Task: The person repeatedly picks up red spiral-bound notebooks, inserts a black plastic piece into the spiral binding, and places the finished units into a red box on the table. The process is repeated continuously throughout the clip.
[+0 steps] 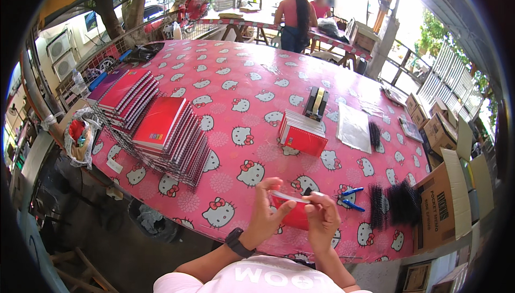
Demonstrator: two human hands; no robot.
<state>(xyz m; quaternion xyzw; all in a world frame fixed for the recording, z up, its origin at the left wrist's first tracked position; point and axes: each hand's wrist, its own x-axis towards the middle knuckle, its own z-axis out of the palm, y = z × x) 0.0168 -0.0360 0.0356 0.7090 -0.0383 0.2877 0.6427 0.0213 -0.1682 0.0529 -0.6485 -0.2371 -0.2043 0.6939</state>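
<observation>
A small red notebook with a white page edge (295, 217) is held above the near side, right of centre, of a large table covered in glossy pink sheeting printed with white cat faces (230, 156). Beyond the far edge stands a person in a pink top and dark trousers (288, 13). An open brown cardboard box (437, 207) sits at the near right. On the left rise two tall stacks of spiral-bound notebooks, the farther with purple and red covers (122, 92), the nearer topped in red (161, 124). Right of centre, a tight row of red notebooks (303, 138) lies beside a flat sheet of whitish plastic (352, 127). Near the box is a heap of black spiral coils (403, 203). The left hand (272, 210) grasps the held notebook's left end, thumb along its upper edge; the right hand (323, 219) pinches its right end between thumb and fingers. A black tape dispenser (315, 105) stands just behind the row, and blue-handled pliers (350, 198) lie to the hands' right
</observation>
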